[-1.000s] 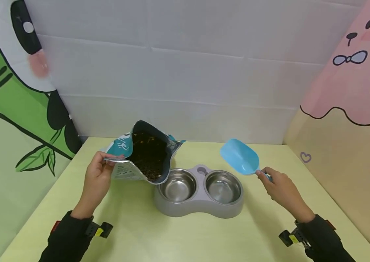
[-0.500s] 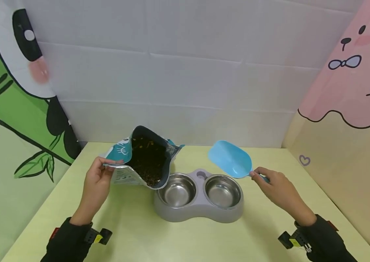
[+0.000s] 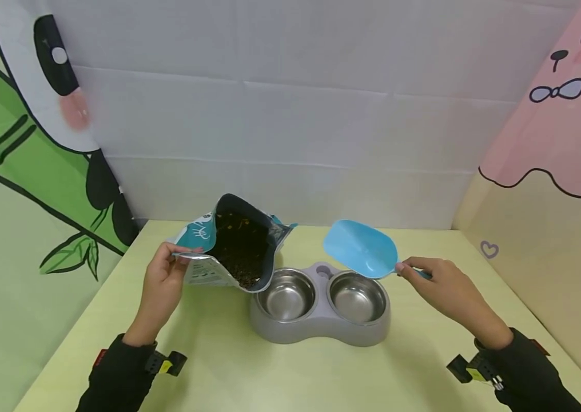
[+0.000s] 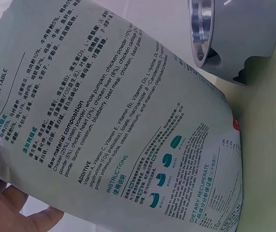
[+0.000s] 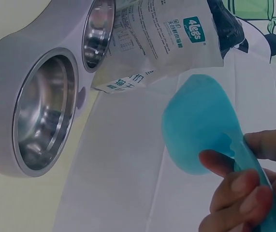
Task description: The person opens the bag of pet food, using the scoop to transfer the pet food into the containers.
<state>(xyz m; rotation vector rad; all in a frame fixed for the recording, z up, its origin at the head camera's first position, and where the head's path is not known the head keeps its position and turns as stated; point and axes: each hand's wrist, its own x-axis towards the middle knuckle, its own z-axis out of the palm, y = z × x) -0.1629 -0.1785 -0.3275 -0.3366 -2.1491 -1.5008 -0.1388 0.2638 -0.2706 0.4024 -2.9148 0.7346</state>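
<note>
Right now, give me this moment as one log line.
left hand: holds open bag | right hand: holds blue scoop | steel bowls: in grey stand, no food visible

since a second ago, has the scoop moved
Yes: in the head view, the scoop has shifted left, toward the bag, relative to the bowl stand.

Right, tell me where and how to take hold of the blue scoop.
Probably best by the slim handle of the blue scoop, from the person's right: its broad end points left toward the bag, while the handle runs right, where the right hand grips it.
</note>
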